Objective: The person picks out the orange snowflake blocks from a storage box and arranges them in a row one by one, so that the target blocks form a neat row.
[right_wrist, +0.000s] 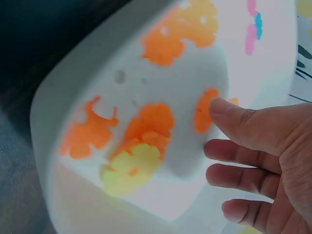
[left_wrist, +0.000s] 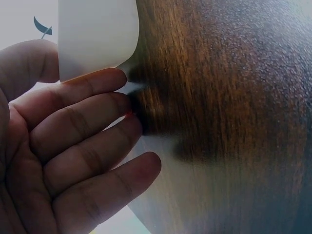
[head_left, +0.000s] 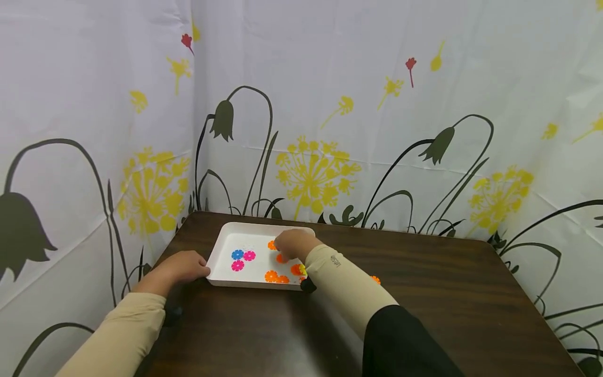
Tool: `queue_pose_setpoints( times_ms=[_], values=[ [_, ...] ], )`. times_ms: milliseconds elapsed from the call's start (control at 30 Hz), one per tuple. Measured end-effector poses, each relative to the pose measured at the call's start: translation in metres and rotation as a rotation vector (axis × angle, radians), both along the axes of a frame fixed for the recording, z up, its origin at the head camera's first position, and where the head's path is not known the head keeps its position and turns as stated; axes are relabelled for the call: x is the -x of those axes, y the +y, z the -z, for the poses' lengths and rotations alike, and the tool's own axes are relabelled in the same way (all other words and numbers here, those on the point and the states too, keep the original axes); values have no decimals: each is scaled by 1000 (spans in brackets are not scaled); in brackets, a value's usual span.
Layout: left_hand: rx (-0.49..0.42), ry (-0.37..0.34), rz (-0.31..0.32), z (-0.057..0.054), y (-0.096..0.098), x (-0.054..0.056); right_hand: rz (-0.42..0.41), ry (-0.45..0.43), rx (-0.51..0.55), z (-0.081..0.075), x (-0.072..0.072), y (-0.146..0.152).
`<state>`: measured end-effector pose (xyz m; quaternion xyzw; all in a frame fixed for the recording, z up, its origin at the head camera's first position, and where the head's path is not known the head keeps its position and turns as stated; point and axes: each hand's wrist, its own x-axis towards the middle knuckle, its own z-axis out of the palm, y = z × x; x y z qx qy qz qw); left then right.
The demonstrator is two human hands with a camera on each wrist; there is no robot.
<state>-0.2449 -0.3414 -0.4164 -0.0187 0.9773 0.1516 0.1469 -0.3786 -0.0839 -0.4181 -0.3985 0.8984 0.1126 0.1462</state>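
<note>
A white rectangular tray (head_left: pixel 256 229) lies on the table with flower-shaped discs in it. At its near left corner my left hand (head_left: pixel 183 266) grips the wall, with thumb and forefinger on either side in the left wrist view and the other fingers extended. My right hand (head_left: pixel 297 244) is inside the tray's right half. Its thumb tip overlaps an orange flower disc (right_wrist: pixel 202 111), pinched there with the forefinger hidden behind the thumb. Nearby lie several more orange discs (head_left: pixel 270 276) and a yellow disc (right_wrist: pixel 131 170). Two pink discs (head_left: pixel 237 266) and a blue disc (head_left: pixel 237 254) sit to the left.
The dark wood table (head_left: pixel 424 298) extends to the right and toward me. Another orange disc (head_left: pixel 375 279) is on it, partly covered by my right sleeve. A white curtain (head_left: pixel 377 31) with printed flowers hangs behind the table and along both sides.
</note>
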Motion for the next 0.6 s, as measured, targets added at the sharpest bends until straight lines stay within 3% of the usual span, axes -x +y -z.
queue_pose_setpoints(
  times_ms=[167, 300, 467, 600],
  values=[
    [-5, 1, 9, 4, 4, 0, 8, 10, 7, 12, -5, 1],
    [-2, 1, 8, 3, 6, -1, -27, 9, 17, 10, -6, 5],
    [-5, -6, -4, 1, 6, -1, -101, -48, 113, -12, 1, 24],
    [-3, -11, -8, -3, 1, -2, -102, -84, 255, -38, 10, 60]
  ],
)
